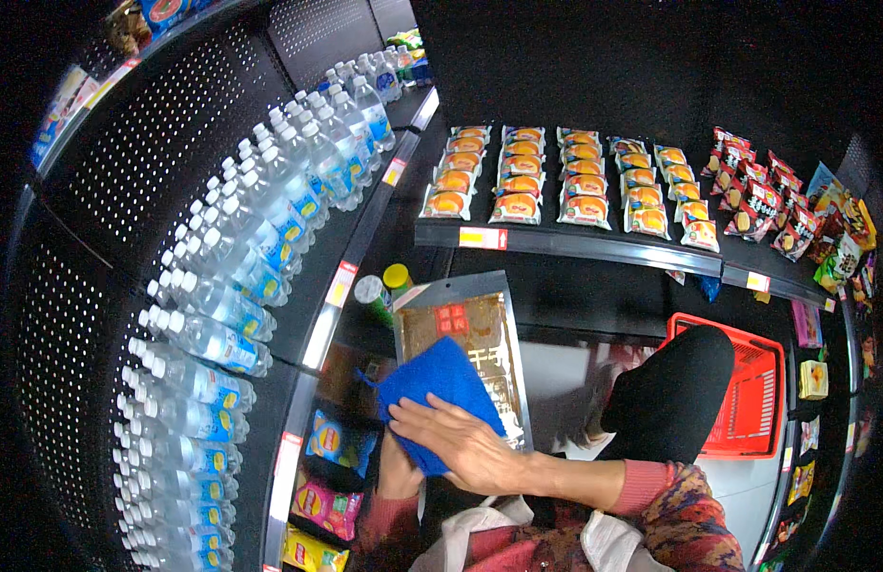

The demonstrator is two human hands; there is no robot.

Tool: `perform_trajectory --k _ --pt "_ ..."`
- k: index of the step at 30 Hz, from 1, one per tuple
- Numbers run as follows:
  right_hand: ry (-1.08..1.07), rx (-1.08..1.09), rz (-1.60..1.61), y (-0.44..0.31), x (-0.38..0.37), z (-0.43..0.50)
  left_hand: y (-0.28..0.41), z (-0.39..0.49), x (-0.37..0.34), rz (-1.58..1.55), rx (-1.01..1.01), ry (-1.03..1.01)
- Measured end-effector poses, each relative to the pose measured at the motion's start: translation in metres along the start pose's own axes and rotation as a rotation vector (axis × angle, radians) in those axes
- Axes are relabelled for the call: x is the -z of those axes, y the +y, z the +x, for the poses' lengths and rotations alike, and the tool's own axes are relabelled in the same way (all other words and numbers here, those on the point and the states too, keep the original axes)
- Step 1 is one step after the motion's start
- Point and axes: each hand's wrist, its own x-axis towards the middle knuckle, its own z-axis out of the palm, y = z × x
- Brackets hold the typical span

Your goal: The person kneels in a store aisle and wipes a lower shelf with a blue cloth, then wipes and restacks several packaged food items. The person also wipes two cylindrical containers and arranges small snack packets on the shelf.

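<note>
A flat foil food pouch with a brown front, a red square and writing is held up in front of me. Over its lower left part lies a blue cloth. My right hand rests on that cloth, fingers nearly straight and pointing left, pressing it to the pouch. Behind the cloth, my left hand supports the pouch at its lower left; most of its fingers are hidden. Just beyond the pouch's upper left corner stand two canisters, one with a yellow lid and one with a clear lid.
Rows of water bottles fill the left shelf. Bagged chips lie below them. Ahead, a shelf carries wrapped buns and red snack bags. A red basket sits on the floor beside my knee.
</note>
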Motion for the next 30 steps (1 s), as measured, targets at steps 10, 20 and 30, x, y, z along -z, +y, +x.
perform_trajectory --k 10,20,30 --pt "-0.022 -0.277 0.068 0.003 0.041 -0.090 0.022 0.001 -0.034 -0.164 0.037 -0.090" --pt "0.748 -0.988 -0.153 0.050 0.179 -0.149 -0.013 0.048 0.084 -0.557 -0.062 0.120" --pt "1.182 -0.815 -0.434 0.103 0.290 -0.221 -0.027 0.133 0.244 -0.582 -0.100 0.336"
